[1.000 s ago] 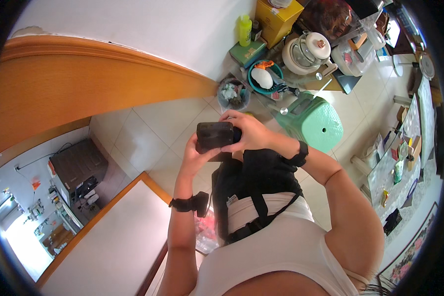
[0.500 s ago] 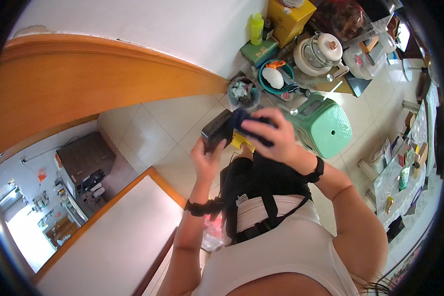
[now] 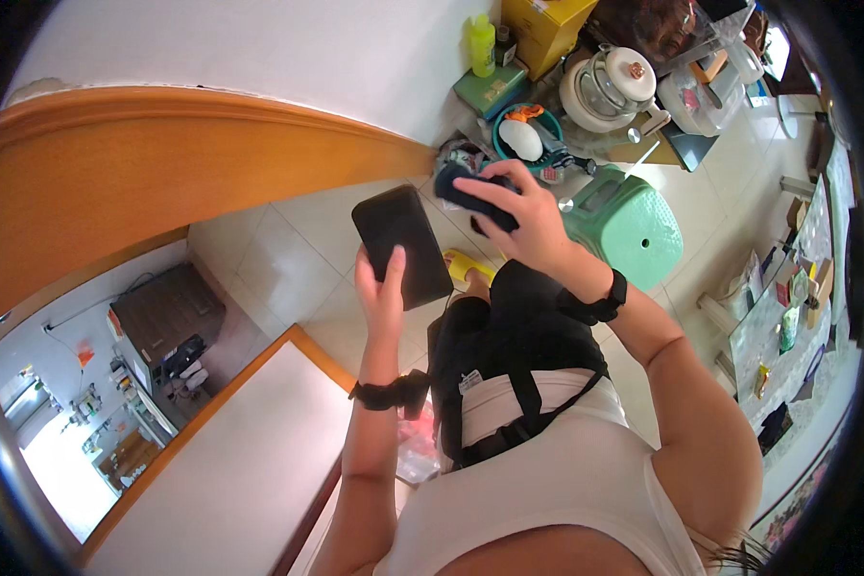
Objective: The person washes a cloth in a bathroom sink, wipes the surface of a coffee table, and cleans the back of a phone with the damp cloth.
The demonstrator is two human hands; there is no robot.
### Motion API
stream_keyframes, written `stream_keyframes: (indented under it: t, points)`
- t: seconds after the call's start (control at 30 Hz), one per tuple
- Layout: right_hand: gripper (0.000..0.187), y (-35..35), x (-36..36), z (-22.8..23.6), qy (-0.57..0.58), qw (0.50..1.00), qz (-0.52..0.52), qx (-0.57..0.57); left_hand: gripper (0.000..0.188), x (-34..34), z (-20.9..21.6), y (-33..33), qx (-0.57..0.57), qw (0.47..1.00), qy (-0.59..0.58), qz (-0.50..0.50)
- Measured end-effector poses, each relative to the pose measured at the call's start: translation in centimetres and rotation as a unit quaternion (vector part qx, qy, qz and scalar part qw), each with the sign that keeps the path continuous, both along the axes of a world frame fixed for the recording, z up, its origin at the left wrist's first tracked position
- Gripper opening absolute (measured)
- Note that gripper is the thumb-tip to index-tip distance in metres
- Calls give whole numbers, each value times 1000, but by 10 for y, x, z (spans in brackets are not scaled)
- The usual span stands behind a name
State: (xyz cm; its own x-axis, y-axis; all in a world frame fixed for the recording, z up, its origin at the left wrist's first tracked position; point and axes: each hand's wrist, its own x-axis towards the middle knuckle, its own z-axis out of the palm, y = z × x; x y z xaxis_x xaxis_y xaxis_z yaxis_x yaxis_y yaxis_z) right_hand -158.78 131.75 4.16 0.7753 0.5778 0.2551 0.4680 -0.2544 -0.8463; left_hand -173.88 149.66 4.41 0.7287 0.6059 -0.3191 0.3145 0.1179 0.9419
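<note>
My left hand point(image 3: 382, 293) grips a flat black rectangular case point(image 3: 403, 230) by its lower left edge, thumb laid across the broad face. The case is tilted, with that face turned up toward me. To its right, my right hand point(image 3: 540, 226) holds a dark navy bundle point(image 3: 463, 191) that looks like folded cloth. My fingers wrap over the bundle and cover part of it. A gap separates the bundle from the case.
A green stool point(image 3: 634, 235) stands right of my hands. Beyond them are a teal basket point(image 3: 498, 144), a glass kettle point(image 3: 586, 96) and a yellow box point(image 3: 538, 38). An orange wooden frame point(image 3: 211, 154) runs along the left; a cluttered table point(image 3: 763, 346) is at far right.
The case has turned from edge-on to showing its broad face. My right hand has drawn the dark bundle up and away from the case, where it was against its edge.
</note>
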Motion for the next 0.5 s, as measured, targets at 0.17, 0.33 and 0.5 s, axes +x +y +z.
stream_keyframes:
  t: [0.17,0.33,0.5]
  points:
    - [55,14,-4,15,-15,994,104,16,46,12,-1,-4,-74,993,40,85]
    - [55,-6,-34,15,-22,969,240,-51,47,8,-9,10,-150,984,27,91]
    - [47,-20,-16,27,170,926,338,19,46,-3,-9,7,-189,978,59,68]
